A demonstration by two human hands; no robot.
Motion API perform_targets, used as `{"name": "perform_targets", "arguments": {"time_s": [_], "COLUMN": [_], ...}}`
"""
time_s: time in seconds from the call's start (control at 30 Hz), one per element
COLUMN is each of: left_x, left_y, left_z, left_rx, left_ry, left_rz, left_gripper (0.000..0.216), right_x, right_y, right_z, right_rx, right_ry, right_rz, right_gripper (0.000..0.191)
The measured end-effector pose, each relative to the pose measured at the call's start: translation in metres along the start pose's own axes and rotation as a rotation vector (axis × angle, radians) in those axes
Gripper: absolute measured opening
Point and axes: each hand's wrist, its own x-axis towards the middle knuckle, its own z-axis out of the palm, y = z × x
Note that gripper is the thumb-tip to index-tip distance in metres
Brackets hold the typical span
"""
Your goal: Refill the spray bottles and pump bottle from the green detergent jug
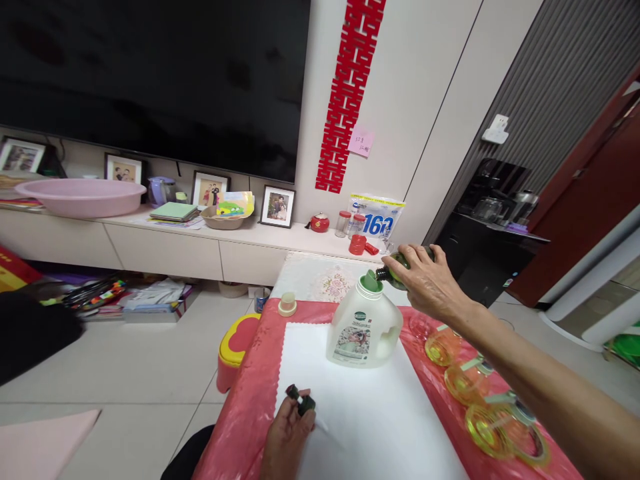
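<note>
I'm seeing a milky-white jug (356, 312) showing a green spout (371, 283). The bottle (384, 275) is looking dark green, the pump top (307, 404) blackish green. The worktop (239, 407) is gleaming red around a plain white sheet (370, 420); the tablecloth (299, 275) is displaying pinkish flowers on white. Glass containers (481, 432) are shining yellow; the stool (226, 347) is pairing yellow with red.

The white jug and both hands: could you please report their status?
Right hand tilting dark green bottle toward white jug; left hand holding dark pump top. Jug upright, uncapped. Pale cap aside, out of the way.
</note>
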Motion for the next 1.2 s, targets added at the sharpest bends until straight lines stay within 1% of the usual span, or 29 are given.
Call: {"name": "perform_targets", "arguments": {"time_s": [0.33,0.57,0.83,1.03,1.2], "left_x": [0.0,0.001,0.0,0.0,-0.001], "left_y": [-0.003,-0.006,-0.003,-0.002,-0.002], "left_z": [0.001,-0.001,-0.001,0.0,0.001], "left_rx": [-0.025,-0.037,-0.007,-0.001,-0.014], "left_ry": [0.035,0.01,-0.005,-0.001,0.008], "left_rz": [0.015,0.026,0.005,0.002,0.011], "left_gripper": [0.059,0.062,0.061,0.062,0.061], "right_x": [0.003,0.008,0.013,0.013,0.014], "right_y": [0.001,0.003,0.002,0.003,0.003], "right_z": [-0.008,-0.012,-0.019,-0.025,-0.03], "right_rx": [-0.05,-0.103,-0.119,-0.158,-0.146], "right_ry": [-0.006,0.015,0.025,0.041,0.034], "right_rz": [-0.048,-0.112,-0.17,-0.188,-0.189], "right_gripper": [0.066,0.059,0.058,0.053,0.053]}}
